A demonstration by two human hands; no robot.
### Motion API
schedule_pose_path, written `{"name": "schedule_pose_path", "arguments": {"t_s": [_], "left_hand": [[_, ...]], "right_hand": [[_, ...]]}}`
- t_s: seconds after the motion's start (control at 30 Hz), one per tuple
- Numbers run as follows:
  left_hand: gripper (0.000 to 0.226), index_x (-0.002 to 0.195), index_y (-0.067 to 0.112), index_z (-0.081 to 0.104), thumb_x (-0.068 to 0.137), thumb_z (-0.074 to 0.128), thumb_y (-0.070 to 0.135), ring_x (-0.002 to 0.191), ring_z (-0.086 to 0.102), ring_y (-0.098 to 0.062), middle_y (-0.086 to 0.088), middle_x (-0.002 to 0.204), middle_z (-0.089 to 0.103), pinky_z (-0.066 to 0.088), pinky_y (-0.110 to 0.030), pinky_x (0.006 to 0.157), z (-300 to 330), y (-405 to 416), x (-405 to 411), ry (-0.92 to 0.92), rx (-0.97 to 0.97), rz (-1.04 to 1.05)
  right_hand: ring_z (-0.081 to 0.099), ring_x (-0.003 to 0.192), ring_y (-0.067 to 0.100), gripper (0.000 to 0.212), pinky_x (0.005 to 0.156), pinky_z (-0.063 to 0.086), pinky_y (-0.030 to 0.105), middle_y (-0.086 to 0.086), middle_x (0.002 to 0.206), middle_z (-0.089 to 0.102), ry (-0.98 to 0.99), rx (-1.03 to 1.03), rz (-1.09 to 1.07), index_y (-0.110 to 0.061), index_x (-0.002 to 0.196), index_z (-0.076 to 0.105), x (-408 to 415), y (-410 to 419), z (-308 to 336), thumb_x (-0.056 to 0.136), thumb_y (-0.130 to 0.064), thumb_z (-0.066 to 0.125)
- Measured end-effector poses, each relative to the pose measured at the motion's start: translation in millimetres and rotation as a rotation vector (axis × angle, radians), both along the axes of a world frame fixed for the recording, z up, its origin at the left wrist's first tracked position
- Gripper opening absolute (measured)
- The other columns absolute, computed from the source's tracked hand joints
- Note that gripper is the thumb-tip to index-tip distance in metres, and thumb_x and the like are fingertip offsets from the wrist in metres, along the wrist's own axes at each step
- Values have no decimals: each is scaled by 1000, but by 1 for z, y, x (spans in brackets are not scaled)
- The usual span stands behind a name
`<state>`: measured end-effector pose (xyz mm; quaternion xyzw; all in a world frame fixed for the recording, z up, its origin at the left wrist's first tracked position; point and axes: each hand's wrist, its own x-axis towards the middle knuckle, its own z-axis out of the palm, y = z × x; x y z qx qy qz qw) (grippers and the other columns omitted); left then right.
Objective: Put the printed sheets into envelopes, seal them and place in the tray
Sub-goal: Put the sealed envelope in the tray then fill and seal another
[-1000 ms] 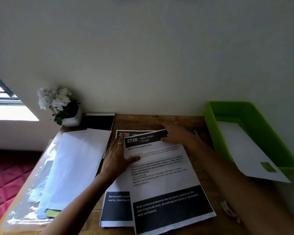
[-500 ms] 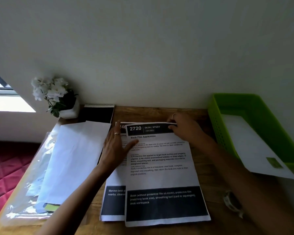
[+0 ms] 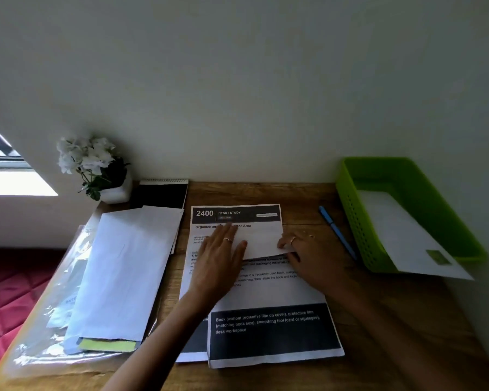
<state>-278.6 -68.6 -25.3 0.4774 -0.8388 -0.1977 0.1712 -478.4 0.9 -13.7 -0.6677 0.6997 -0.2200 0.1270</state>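
Observation:
Two printed sheets lie overlapped on the wooden desk. The top printed sheet (image 3: pixel 268 294) has its far end folded toward me, so its white back (image 3: pixel 261 241) shows. Beneath it lies the sheet headed "2400" (image 3: pixel 235 214). My left hand (image 3: pixel 219 261) rests flat, fingers spread, on the left part of the fold. My right hand (image 3: pixel 308 251) pinches the folded flap's right edge. A stack of white envelopes (image 3: pixel 124 272) lies to the left. The green tray (image 3: pixel 350 210) at the right holds one white envelope (image 3: pixel 401 235).
A blue pen (image 3: pixel 336 231) lies between the sheets and the tray. A potted white flower (image 3: pixel 96 167) and a black spiral notebook (image 3: pixel 161 193) stand at the back left against the wall. A clear plastic bag (image 3: pixel 40 320) lies under the envelopes at the desk's left edge.
The top sheet's far end has been folded over toward me, uncovering the "2400" header below. Both hands moved nearer with the fold and now sit on the flap.

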Motion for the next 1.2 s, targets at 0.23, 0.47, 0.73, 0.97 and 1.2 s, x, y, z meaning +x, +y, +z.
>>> {"name": "schedule_pose_path", "arguments": {"t_s": [0.23,0.47,0.73,0.97,1.2], "left_hand": [[59,150,27,2,97,13,51,144,-9,-7,11,155,-9,-8,-30,114,-29,8,-7,-203,37,-54],[73,143,27,-16,74,-21,49,139,-20,-7,11,151,-20,-12,-31,112,-30,13,-8,-323,-58,-52],[70,149,26,-6,84,-11,52,144,-12,-9,9,157,-9,-8,-31,115,-32,16,-11,-250,-23,111],[70,148,26,-13,91,5,63,144,-13,-10,8,157,-15,-8,-32,115,-28,10,-4,-233,73,142],[91,149,23,-11,81,19,76,143,-14,-9,7,156,-16,-5,-36,118,-18,-16,21,-344,130,22]], "right_hand": [[34,136,16,44,111,22,24,1,149,37,38,100,-28,-18,134,47,20,7,-17,94,-37,47],[3,146,12,77,113,-8,25,2,159,8,133,117,34,-18,149,13,64,-12,-35,86,-57,-9],[6,145,7,72,114,-5,27,-5,158,11,181,62,-89,-20,149,11,56,-6,-42,89,-53,-9],[5,145,9,76,116,-2,31,-4,158,9,158,110,-249,-20,149,7,31,3,-45,82,-52,-7],[4,146,19,70,117,4,37,0,159,3,163,259,-286,-19,150,1,26,0,-30,94,-57,17]]}}
